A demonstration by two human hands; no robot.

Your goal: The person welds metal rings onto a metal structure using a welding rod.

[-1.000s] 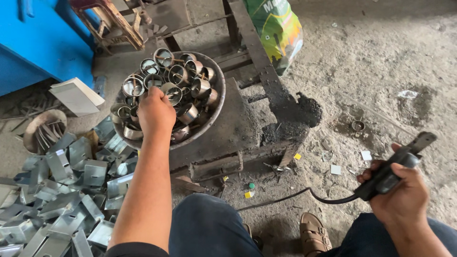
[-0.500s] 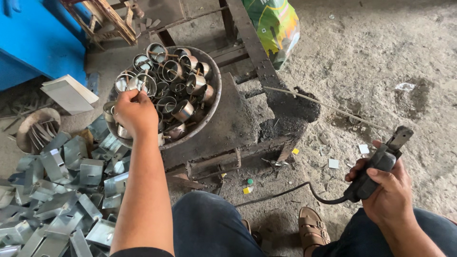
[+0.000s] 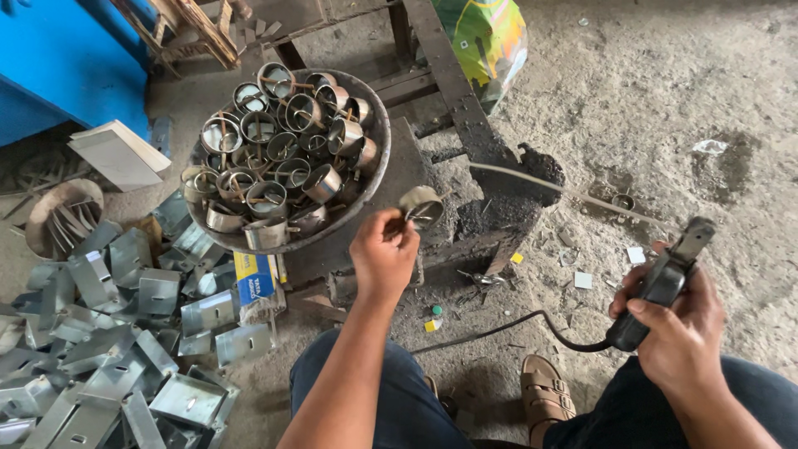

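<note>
My left hand (image 3: 382, 254) grips a small metal ring piece (image 3: 421, 207) by its thin rod and holds it over the dark steel work block (image 3: 499, 212). Behind it stands a round metal basin (image 3: 378, 137) filled with several similar ring pieces (image 3: 287, 150). My right hand (image 3: 677, 324) is closed around a black welding electrode holder (image 3: 665, 278) with a thin welding rod (image 3: 565, 193) reaching left toward the block; its black cable (image 3: 499, 328) trails across the floor.
A heap of bent grey sheet-metal brackets (image 3: 125, 333) lies at the left. A blue machine body (image 3: 66, 66) stands at the back left, a green-yellow bag (image 3: 482, 37) at the back. My sandalled foot (image 3: 549, 395) rests on the sandy concrete floor.
My left hand has left the basin with one ring piece and moved right and nearer, to the work block. The right hand with the holder has shifted slightly.
</note>
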